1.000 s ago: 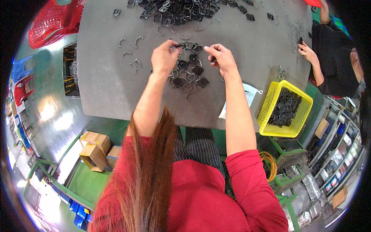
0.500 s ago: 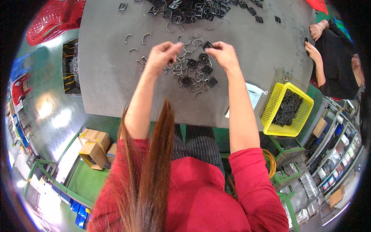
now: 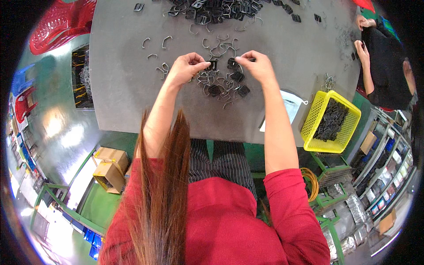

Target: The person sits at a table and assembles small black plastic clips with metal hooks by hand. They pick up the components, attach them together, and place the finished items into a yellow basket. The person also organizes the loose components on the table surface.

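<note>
My left hand (image 3: 187,70) pinches a black plastic buckle (image 3: 213,66) between thumb and fingertips, at the left side of a small pile on the grey table. Opposite it, my right hand (image 3: 258,67) is closed, its thumb and fingertips at another black buckle (image 3: 232,63). A dark piece also shows between the right fingers, partly hidden. Beneath and between both hands lie bent metal wire hooks (image 3: 226,88) mixed with more black buckles (image 3: 214,91). A few loose hooks (image 3: 167,42) are scattered left of the pile.
A big heap of black buckles (image 3: 214,11) covers the table's far side. At the right edge stands a yellow basket (image 3: 309,140) of black parts, beside a white sheet (image 3: 289,106). A co-worker's hand (image 3: 362,51) is at the far right. Red chairs (image 3: 62,26) stand left.
My left hand has come down to the pile and taken hold of a black buckle. My right hand has moved slightly down, toward the buckle under its fingertips.
</note>
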Demonstrator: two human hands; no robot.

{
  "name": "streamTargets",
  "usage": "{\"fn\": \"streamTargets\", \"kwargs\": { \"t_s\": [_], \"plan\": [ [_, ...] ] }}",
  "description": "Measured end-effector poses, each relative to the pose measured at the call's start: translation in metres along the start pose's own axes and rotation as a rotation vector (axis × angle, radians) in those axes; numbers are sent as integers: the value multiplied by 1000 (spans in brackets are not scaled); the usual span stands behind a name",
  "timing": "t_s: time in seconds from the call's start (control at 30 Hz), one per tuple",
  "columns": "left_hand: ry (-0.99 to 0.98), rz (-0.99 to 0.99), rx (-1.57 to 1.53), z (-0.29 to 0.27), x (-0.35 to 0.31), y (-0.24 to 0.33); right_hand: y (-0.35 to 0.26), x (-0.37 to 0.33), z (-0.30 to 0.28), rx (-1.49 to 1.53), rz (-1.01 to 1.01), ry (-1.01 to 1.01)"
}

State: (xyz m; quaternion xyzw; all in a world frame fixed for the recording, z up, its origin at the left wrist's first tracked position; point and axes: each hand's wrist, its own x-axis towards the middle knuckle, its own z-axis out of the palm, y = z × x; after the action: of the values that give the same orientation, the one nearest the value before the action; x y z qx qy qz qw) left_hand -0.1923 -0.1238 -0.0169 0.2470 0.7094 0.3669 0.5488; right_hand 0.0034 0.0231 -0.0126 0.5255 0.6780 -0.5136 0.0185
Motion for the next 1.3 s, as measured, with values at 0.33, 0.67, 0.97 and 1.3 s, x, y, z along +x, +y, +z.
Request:
{"fn": "streamTargets", "kwargs": {
  "t_s": [0.33, 0.67, 0.97, 1.3],
  "plan": [
    [-374, 116, -836, -5, -14, 3, 36, -7, -15, 14, -88, 210],
    [288, 130, 166, 41, -41, -20, 69, -74, -48, 1222, 111, -102],
    [125, 121, 172, 47, -58, -32, 40, -40, 6, -72, -244, 49],
    [-43, 2, -657, 13, -29, -23, 45, -50, -9, 259, 42, -198]
  ]
}}
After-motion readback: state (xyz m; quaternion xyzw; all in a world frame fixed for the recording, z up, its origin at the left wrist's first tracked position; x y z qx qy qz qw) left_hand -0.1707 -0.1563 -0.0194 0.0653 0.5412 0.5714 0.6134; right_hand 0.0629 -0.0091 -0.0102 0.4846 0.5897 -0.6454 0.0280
